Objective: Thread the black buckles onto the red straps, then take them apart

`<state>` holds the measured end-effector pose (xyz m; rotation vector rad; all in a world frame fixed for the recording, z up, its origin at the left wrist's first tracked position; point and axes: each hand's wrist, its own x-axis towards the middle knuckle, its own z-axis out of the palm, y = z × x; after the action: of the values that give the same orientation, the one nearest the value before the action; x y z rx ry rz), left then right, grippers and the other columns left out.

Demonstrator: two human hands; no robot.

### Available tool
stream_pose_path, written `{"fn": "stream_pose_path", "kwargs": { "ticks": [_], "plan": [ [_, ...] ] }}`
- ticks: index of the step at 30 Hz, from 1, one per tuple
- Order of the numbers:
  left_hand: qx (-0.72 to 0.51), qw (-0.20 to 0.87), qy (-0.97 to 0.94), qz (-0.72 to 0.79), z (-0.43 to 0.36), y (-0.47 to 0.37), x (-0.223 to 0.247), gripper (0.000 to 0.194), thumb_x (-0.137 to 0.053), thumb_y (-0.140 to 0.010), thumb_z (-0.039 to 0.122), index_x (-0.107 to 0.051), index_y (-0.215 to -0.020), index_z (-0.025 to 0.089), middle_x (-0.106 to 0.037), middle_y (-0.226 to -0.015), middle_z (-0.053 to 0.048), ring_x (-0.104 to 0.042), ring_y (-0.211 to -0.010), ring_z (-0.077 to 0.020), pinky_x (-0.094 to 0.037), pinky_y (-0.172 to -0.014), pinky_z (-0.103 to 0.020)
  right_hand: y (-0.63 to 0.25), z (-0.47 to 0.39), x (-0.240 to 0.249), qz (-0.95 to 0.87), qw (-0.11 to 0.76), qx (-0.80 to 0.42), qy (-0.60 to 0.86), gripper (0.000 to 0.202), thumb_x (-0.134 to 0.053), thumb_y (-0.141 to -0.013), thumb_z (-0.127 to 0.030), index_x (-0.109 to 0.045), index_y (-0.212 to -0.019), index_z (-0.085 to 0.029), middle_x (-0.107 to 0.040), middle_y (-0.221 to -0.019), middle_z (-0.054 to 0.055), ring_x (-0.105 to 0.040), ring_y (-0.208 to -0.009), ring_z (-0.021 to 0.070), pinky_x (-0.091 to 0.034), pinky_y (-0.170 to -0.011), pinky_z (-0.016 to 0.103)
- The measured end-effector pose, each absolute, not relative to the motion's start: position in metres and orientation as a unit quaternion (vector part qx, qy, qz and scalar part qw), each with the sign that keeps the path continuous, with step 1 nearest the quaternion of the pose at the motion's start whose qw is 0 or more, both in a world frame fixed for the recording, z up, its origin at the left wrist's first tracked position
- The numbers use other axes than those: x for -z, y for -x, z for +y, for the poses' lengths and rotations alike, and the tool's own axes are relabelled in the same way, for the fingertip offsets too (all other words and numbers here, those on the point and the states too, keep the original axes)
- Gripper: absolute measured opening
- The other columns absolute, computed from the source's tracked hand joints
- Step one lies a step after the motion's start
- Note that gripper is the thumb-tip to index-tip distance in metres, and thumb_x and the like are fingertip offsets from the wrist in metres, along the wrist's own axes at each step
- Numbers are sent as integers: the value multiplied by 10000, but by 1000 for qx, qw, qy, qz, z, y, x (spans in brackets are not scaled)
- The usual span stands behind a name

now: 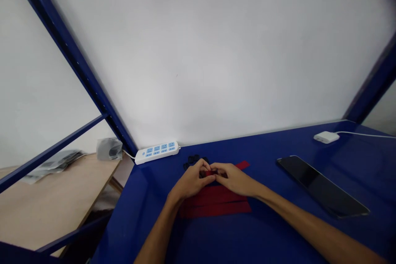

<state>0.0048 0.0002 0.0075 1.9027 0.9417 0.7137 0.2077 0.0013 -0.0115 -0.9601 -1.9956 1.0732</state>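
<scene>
Your left hand (pixel 192 179) and right hand (pixel 234 178) meet over the blue bench (pixel 145 222), both curled nearly closed, pinching a small red piece (pixel 210 173) between them! Red strips (pixel 216 209) lie on your near side, dark loops (pixel 192 160) just beyond your left.

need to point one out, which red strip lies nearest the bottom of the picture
The front red strip: it lies lowest in the picture, while the other red pieces sit higher, nearer the left hand and right hand.
</scene>
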Motion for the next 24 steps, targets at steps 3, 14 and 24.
{"fn": "stream_pose_path", "kwargs": {
  "ticks": [3, 14, 24],
  "plan": [
    [-312, 333, -779, 430, 11, 11, -11, 258, -568, -917, 424, -572, -1067, 214, -651, -952, -19, -576, -788, -158, -435, -738, -280, -212, 7, 15, -729, 349, -441, 391, 215, -598, -892, -372, -685, -905, -175, -567, -679, -12, -466, -597, 131, -327, -560, 254],
    [-133, 228, -783, 564, 25, 73, -4, 261, -633, -819, 438, -640, -921, 198, -624, -953, -51, -558, -928, -244, -414, -800, -328, -215, 15, 23, -726, 350, -428, 409, 189, -605, -878, -364, -675, -891, -189, -637, -753, 19, -556, -674, 163, -403, -618, 274],
    [-162, 279, -792, 518, 17, 44, -3, 126, -621, -820, 266, -559, -915, 211, -616, -783, 4, -555, -709, -181, -386, -650, -277, -220, 19, 30, -734, 350, -407, 415, 199, -572, -899, -362, -667, -892, -187, -611, -714, 4, -525, -626, 149, -384, -590, 265]
  ]
}}
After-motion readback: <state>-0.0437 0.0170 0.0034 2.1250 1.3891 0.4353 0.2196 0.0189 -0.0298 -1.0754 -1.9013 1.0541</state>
